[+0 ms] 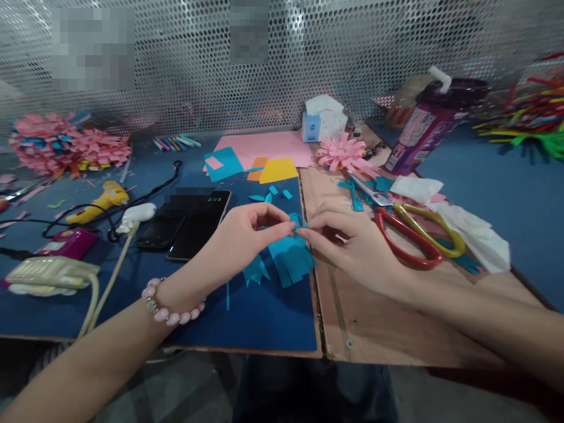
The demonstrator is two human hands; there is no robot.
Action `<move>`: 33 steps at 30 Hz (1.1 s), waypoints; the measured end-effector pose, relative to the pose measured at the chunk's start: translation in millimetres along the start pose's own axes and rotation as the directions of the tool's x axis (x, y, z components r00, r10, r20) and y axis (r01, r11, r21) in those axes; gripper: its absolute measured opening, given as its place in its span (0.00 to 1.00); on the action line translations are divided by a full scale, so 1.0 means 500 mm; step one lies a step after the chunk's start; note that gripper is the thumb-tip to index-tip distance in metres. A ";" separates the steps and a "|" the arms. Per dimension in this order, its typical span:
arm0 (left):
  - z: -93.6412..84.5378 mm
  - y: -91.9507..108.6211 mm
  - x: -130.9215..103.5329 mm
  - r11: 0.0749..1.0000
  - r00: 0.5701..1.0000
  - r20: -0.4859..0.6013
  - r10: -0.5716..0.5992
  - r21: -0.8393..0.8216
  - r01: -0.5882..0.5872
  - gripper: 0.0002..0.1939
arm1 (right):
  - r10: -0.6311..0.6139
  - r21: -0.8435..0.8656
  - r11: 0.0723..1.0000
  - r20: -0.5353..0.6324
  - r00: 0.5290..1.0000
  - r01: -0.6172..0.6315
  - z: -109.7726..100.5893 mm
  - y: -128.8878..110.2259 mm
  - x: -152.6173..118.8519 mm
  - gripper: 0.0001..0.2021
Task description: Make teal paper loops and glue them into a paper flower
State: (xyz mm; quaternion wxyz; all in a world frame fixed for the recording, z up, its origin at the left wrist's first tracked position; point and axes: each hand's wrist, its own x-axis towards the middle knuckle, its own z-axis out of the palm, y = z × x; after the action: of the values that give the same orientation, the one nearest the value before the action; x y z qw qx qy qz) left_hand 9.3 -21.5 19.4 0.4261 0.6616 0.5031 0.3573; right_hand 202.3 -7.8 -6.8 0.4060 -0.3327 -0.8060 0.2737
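Observation:
Between my fingertips is a small piece of blue paper [298, 221], partly hidden by the fingers. My left hand [249, 235], with a pink bead bracelet [174, 318] at its wrist, pinches it from the left with thumb and forefinger. From the other side my right hand [352, 244] pinches it too, close to the left fingertips. Just beneath them lies a fringed sheet of blue paper [291, 264], cut into strips along its lower edge. A notched blue paper scrap [256, 271] is beside it, and small blue cuttings [268, 196] lie beyond the left hand.
Red-and-yellow-handled scissors [409, 241] rest right of my right hand, near crumpled tissue [478, 235]. Two phones [200, 226], a yellow glue gun [101, 202] and a power strip [53, 273] with cables occupy the left. A purple cup [425, 132] and pink paper flower [341, 154] stand behind.

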 end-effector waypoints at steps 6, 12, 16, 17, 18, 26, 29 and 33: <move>0.001 0.001 -0.001 0.999 0.999 0.003 -0.033 -0.027 0.033 0.08 | 0.003 0.010 1.000 0.002 1.000 -0.003 0.001 0.003 0.001 0.09; 0.002 0.002 -0.002 0.998 0.999 0.006 -0.047 -0.050 0.048 0.08 | 0.006 0.032 0.999 -0.012 1.000 -0.005 0.003 0.002 -0.001 0.08; 0.003 0.000 -0.001 0.996 0.999 0.002 -0.054 -0.074 0.054 0.08 | 0.008 0.036 0.999 -0.015 1.000 -0.007 0.002 0.003 0.001 0.08; 0.003 0.000 -0.001 0.995 0.998 0.002 -0.057 -0.081 0.057 0.08 | 0.008 0.038 0.999 -0.014 1.000 -0.007 0.002 0.003 0.001 0.08; 0.003 0.000 -0.001 0.994 0.998 0.003 -0.060 -0.088 0.060 0.08 | 0.009 0.040 0.999 -0.015 1.000 -0.008 0.002 0.003 0.001 0.07; 0.002 0.002 0.002 0.991 0.997 0.009 -0.081 -0.104 0.081 0.08 | 0.032 0.063 0.997 0.009 0.999 -0.033 -0.001 0.000 0.001 0.08; 0.003 0.005 0.005 0.988 0.996 0.009 -0.083 -0.127 0.084 0.07 | 0.022 0.036 0.999 0.009 1.000 -0.022 -0.008 -0.003 0.003 0.11; 0.002 0.009 0.005 0.976 0.993 0.010 -0.114 -0.185 0.114 0.06 | 0.014 -0.037 0.999 -0.012 1.000 -0.015 -0.017 0.000 -0.001 0.11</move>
State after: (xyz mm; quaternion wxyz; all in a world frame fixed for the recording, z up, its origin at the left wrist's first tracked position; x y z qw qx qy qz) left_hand 12.5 -19.8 23.2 0.5052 0.5891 0.5050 0.3778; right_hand 209.7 -6.7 -2.8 0.4024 -0.3478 -0.8061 0.2595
